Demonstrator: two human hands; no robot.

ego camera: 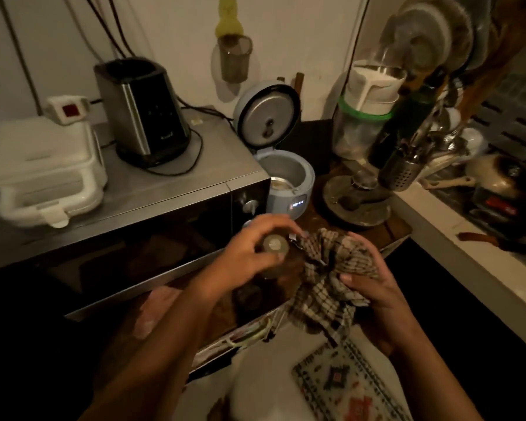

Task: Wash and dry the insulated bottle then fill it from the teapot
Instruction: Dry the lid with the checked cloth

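Head view: I'm seeing left hand [244, 256] curling round the bottle [275, 246] by the microwave [176, 192], right hand [372, 284] bunching the checked cloth [331, 268] just beside it. I'm suggesting wrapping fully, then twisting.

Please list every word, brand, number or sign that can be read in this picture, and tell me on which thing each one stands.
Nothing here can be read with certainty.
Blender base: a small pale logo low on its front, too blurred to read.
Rice cooker display: a few lit white characters, too small and blurred to read.
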